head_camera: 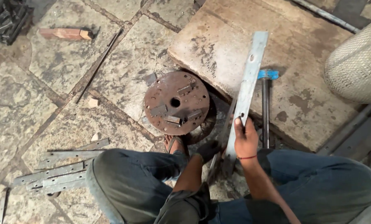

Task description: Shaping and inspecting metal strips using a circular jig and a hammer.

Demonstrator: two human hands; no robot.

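Beside the rusty round perforated steel disc [176, 102], the right hand [245, 143] grips a long grey flat metal strip [246, 85] upright, apparently for steadiness, while the left hand [207, 150], dark and low, is unreadable.

Stone floor [36, 103] with metal strips [57, 172]

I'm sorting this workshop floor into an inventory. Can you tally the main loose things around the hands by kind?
Long flat metal strip held upright in the right hand: 1
Rusty round metal discs: 1
Blue-headed tools: 1
Wooden blocks: 1
Total: 4
The strips piled at the left overlap too much to count.
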